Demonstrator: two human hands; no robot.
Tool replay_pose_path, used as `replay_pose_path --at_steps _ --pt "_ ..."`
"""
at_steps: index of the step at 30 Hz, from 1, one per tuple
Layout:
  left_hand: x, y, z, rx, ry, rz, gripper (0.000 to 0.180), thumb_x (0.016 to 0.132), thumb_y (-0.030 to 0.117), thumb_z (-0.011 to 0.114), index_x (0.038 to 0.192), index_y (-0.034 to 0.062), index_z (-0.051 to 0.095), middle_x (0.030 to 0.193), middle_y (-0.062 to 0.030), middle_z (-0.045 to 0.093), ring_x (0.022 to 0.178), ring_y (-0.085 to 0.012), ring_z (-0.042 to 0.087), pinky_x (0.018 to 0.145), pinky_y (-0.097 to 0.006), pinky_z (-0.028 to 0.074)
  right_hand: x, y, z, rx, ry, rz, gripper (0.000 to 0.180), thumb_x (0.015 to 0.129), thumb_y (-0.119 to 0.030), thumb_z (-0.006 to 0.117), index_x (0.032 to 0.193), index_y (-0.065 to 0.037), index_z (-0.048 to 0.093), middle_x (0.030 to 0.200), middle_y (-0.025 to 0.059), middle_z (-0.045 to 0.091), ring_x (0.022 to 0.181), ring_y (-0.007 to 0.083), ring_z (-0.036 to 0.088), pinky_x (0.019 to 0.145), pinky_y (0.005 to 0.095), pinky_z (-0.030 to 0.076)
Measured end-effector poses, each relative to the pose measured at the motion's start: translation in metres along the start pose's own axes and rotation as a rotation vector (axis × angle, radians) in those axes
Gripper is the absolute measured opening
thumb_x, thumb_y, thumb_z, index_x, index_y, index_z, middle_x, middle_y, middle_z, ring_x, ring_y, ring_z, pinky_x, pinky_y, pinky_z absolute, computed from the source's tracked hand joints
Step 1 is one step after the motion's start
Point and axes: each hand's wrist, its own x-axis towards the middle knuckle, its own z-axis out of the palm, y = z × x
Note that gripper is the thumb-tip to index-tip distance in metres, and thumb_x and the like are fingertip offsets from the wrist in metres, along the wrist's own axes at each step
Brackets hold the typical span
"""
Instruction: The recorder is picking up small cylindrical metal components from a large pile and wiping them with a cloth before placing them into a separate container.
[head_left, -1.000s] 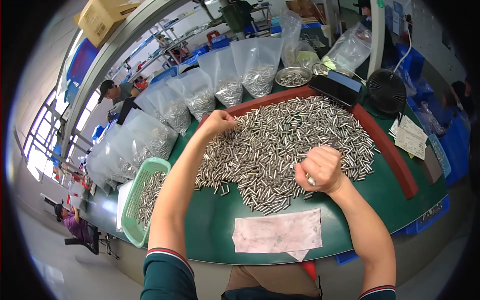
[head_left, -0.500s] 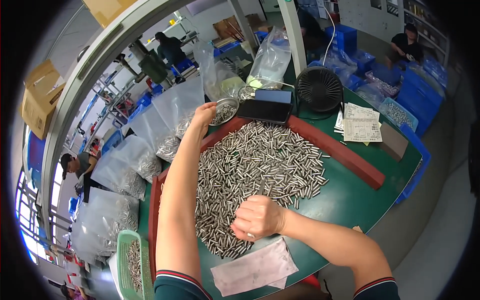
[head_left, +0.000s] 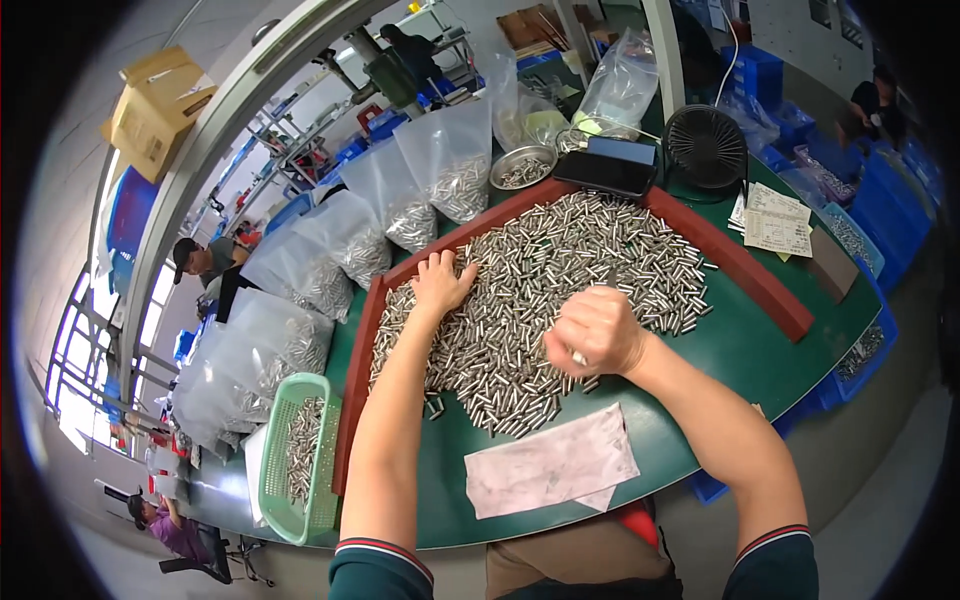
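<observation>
Layout, head view. Your left hand [head_left: 443,283] lies flat on the far-left part of the heap of metal pins [head_left: 560,290]; your right hand [head_left: 597,331], fisted, sits over the heap's near edge. Heap rests on the work mat [head_left: 740,350], w/ a raised border [head_left: 735,262] at its left and far sides. Paper sheet [head_left: 550,462] lies near you, in front of heap. Mesh basket [head_left: 298,455] w/ pins: left of border. Bags of pins [head_left: 440,170]: behind, far-left row. Metal bowl [head_left: 522,166], phone [head_left: 606,171], desk fan [head_left: 706,146]: behind heap. Printed slips [head_left: 775,217]: right of fan.
</observation>
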Motion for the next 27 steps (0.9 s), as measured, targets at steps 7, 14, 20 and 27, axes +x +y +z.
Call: replay_pose_path --at_steps 7,14,20,27 --pt "-0.064 -0.021 -0.011 -0.141 0.046 0.156 0.025 0.079 0.026 0.049 0.094 0.0062 0.050 0.094 -0.0155 0.050 0.089 -0.0338 0.045 0.080 -0.043 0.036 -0.001 0.004 -0.010 -0.044 0.062 0.064 0.021 0.060 -0.007 0.060 0.050 -0.009 0.042 0.048 0.0025 0.042 0.042 0.0184 0.046 0.041 0.0293 0.037" --pt "-0.142 -0.009 -0.048 -0.313 0.177 0.234 0.021 0.078 0.023 0.056 0.089 0.0057 0.052 0.091 -0.0108 0.047 0.089 -0.0287 0.045 0.077 -0.039 0.035 0.003 0.000 -0.005 -0.030 0.073 0.055 0.019 0.060 -0.006 0.060 0.051 -0.008 0.043 0.049 0.0029 0.044 0.042 0.0192 0.046 0.041 0.0294 0.038" --pt "-0.093 -0.032 -0.044 -0.422 0.373 0.227 0.019 0.078 0.021 0.058 0.086 0.0046 0.056 0.088 -0.0123 0.053 0.085 -0.0289 0.050 0.075 -0.039 0.039 0.005 -0.005 -0.007 -0.049 0.027 0.037 0.018 0.060 -0.007 0.059 0.051 -0.008 0.044 0.049 0.0025 0.044 0.044 0.0182 0.047 0.043 0.0285 0.039" --pt "-0.009 -0.060 -0.010 -0.077 -0.091 -0.157 0.057 0.069 0.058 0.054 0.107 0.0149 0.054 0.117 -0.0113 0.044 0.111 -0.0350 0.036 0.088 -0.047 0.035 0.004 -0.004 -0.006 -0.007 0.033 0.072 0.019 0.059 -0.006 0.060 0.050 -0.008 0.043 0.048 0.0028 0.044 0.043 0.0189 0.047 0.041 0.0292 0.039"
